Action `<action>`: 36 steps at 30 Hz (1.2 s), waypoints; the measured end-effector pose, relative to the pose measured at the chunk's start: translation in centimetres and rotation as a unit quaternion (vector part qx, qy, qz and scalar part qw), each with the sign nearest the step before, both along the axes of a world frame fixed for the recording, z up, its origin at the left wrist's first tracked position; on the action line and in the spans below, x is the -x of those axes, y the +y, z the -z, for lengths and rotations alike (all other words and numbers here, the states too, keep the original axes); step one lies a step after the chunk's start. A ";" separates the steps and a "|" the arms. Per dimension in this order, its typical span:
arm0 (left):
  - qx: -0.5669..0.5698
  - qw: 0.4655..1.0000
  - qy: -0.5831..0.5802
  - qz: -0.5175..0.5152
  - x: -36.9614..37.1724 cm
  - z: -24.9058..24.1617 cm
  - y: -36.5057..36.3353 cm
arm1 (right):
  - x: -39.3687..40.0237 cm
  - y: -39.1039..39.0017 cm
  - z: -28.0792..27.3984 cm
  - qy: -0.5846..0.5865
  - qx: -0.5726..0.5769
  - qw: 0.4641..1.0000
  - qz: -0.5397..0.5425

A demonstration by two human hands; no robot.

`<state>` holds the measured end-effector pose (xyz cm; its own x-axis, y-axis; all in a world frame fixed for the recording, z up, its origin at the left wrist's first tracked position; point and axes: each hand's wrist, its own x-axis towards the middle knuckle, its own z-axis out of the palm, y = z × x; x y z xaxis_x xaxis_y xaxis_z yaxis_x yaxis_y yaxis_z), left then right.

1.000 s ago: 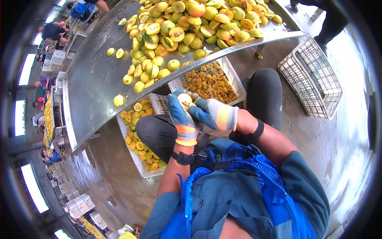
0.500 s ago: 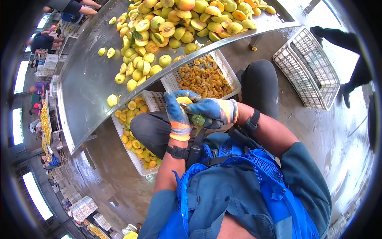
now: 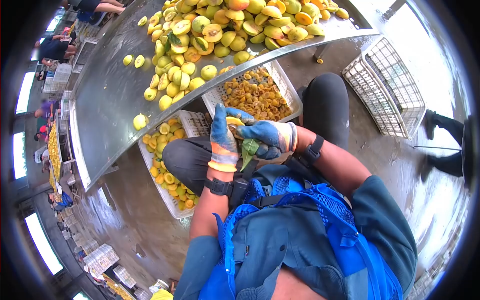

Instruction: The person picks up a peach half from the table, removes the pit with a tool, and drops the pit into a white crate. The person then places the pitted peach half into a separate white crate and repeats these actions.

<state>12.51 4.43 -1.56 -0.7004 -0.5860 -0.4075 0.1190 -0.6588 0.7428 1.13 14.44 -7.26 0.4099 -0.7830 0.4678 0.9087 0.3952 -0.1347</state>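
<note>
In the head view the person is sitting at the near edge of a long steel table (image 3: 110, 95), and both gloved hands are meeting just above the lap; the left hand (image 3: 223, 136) is wrapping closed around a yellow fruit half (image 3: 233, 121), while the right hand (image 3: 267, 136) is closing its fingers against the same fruit from the right, and whether it is also holding a small tool I cannot tell, since the gloves are hiding it; a green leaf (image 3: 248, 149) is hanging just under the right hand. The fruit is sitting between the two hands, near and slightly right of the white crate of pits (image 3: 292, 95), with the crate of halved fruit (image 3: 170, 200) lying to the left under the table edge. As a judgement, the fruit looks wet and the grip is mostly fingertips, so it could be slipping out and dropping onto the wet floor (or into the wrong crate, as the two are standing just beside each other); any hidden blade would be working close to the left thumb; the heaped fruit pile (image 3: 225, 30) is crowding the table's near rim, so a nudge could be sending pieces rolling off.
</note>
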 end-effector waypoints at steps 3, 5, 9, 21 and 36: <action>-0.012 1.000 0.006 0.013 0.2 -1.0 0.1 | -0.7 0.4 -3.4 0.148 -0.169 0.961 0.160; -0.012 1.000 0.013 0.010 0.3 -1.9 -0.3 | -1.2 0.8 -6.4 0.135 -0.262 0.940 0.172; -0.029 0.995 -0.034 -0.092 -0.3 -3.4 -1.3 | -0.8 0.9 -5.1 0.262 -0.198 0.930 0.167; 0.707 0.521 -0.449 -0.164 -17.3 -2.8 -15.2 | 0.0 -1.2 -1.6 0.878 -0.158 0.385 0.236; 0.651 0.532 -0.488 0.233 11.0 2.3 -19.1 | 1.1 1.1 -1.8 0.755 -0.230 0.457 0.410</action>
